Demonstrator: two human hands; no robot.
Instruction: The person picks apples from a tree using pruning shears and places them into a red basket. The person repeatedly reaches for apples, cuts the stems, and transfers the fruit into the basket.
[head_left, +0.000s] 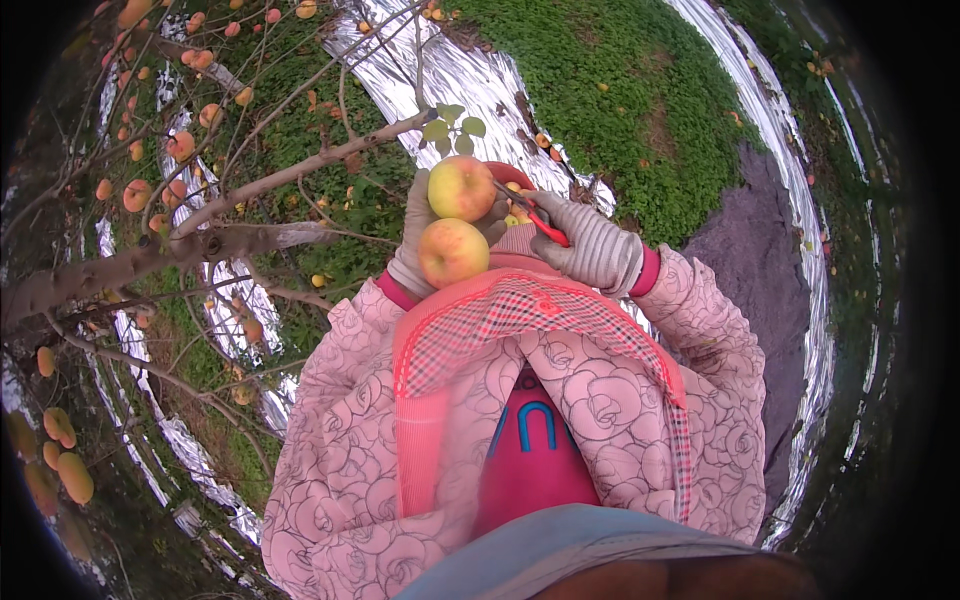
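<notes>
My left hand (412, 238), in a pale knit glove, holds two yellow-red apples, an upper apple (461, 187) and a lower apple (453, 252). They hide most of its fingers. In my gloved right hand (589, 238) is a pair of red-handled snips (544, 225). The blades reach the right side of the upper apple, and I cannot tell whether their tips touch it or a stem. Beneath both hands, partly covered, is a red container (511, 172) with several apples (514, 209) inside.
A thick apple branch (300, 166) comes in from the left, its leafy tip just beyond my left hand. Several apples hang on thinner branches (180, 145). Silver reflective film (457, 82) and green ground cover (600, 97) lie below, with dark sheeting (750, 247) at right.
</notes>
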